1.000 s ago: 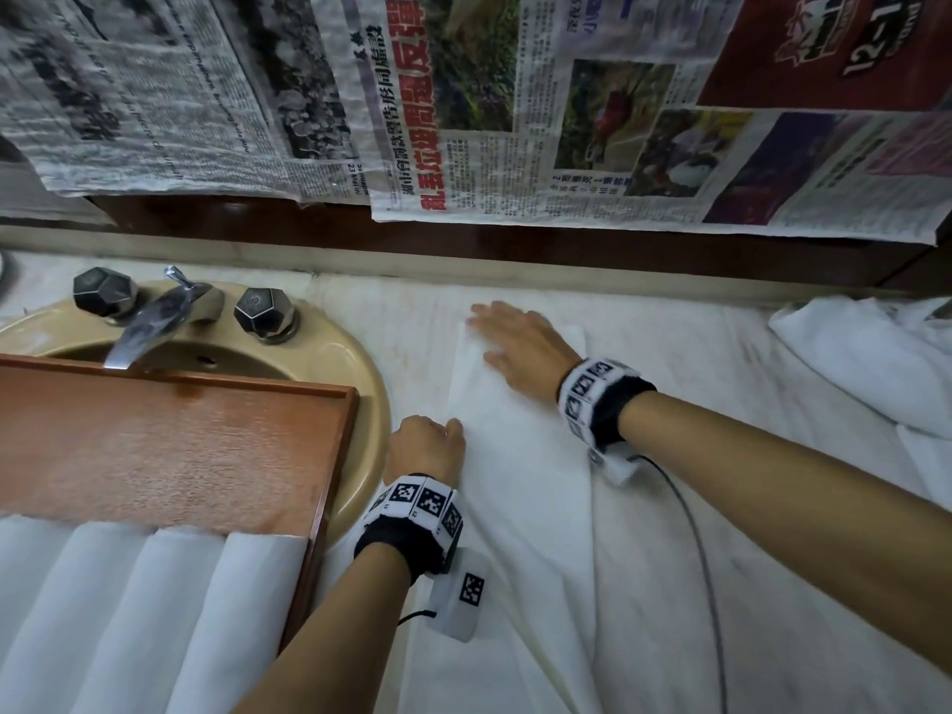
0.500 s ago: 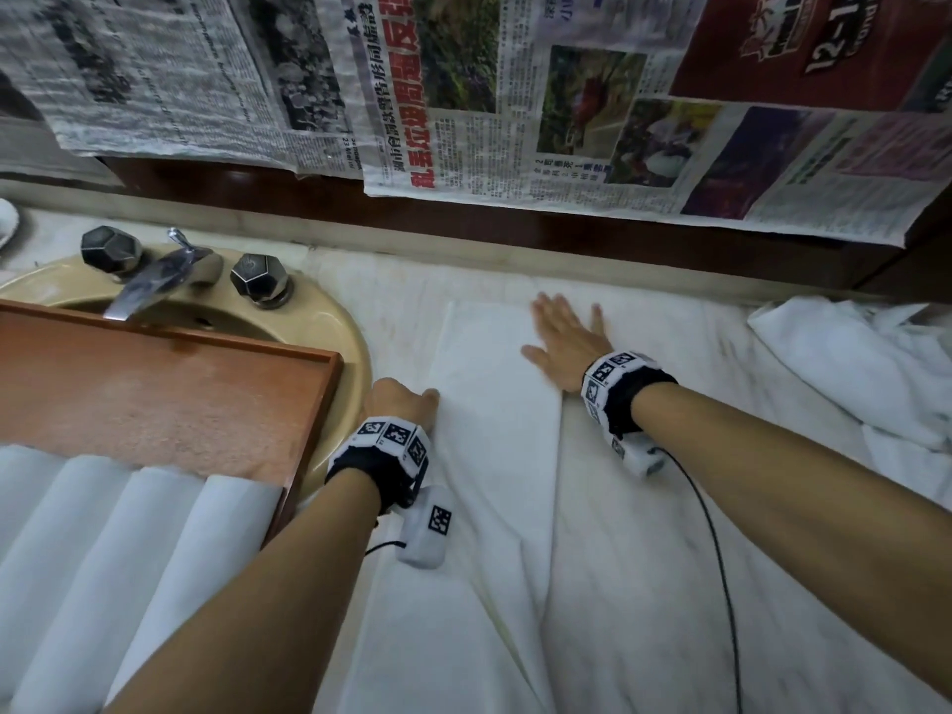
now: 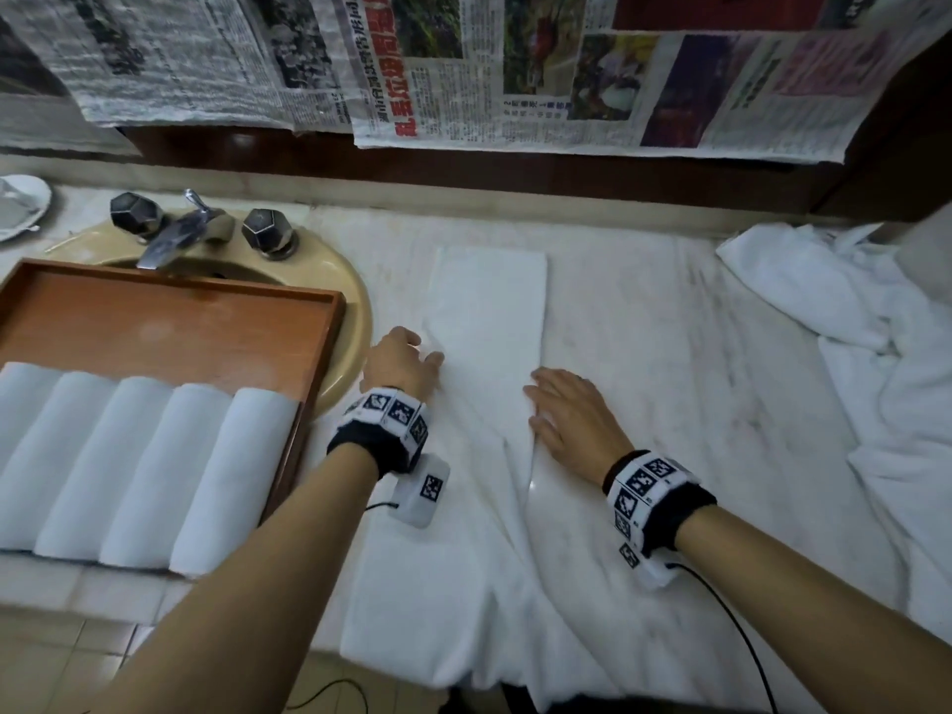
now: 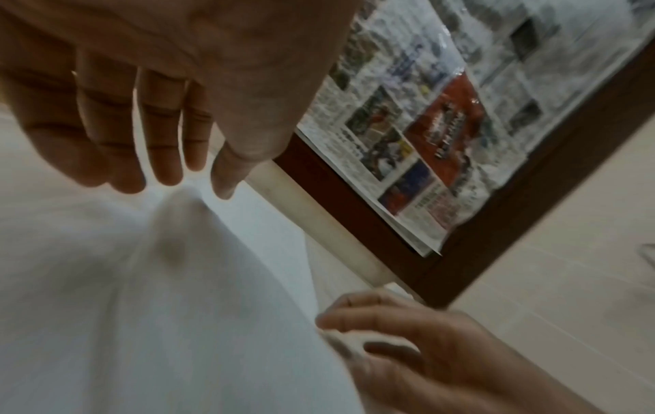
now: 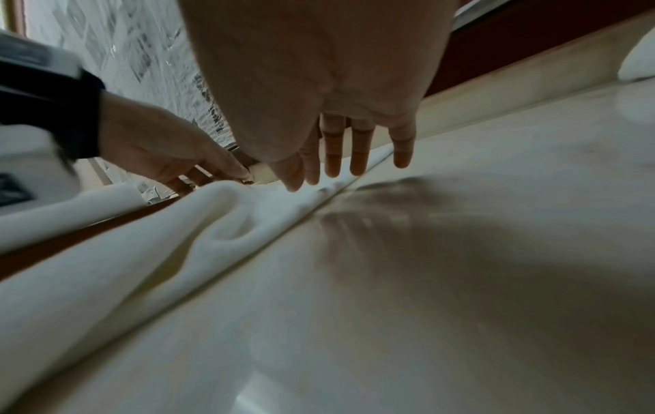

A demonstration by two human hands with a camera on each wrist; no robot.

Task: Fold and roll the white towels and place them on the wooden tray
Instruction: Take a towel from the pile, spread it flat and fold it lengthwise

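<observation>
The folded white towel (image 3: 484,353) lies lengthwise from the counter's front edge toward its back edge, left hand (image 3: 399,360) pinching its left edge, right hand (image 3: 569,420) flat on its right edge.

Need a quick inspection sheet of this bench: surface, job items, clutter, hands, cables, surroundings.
Surface: pale marble counter, sink at left.
Job's things: long folded towel lying flat; wooden tray over the sink holds five rolled towels; unfolded towel heap at right.
Clutter: small dish far left.
Hands: left hand at the towel's left edge, grip unclear; right hand flat at its right edge.
Cables: black cable from the right wrist unit.
Surroundings: newspaper covering the wall; taps.
</observation>
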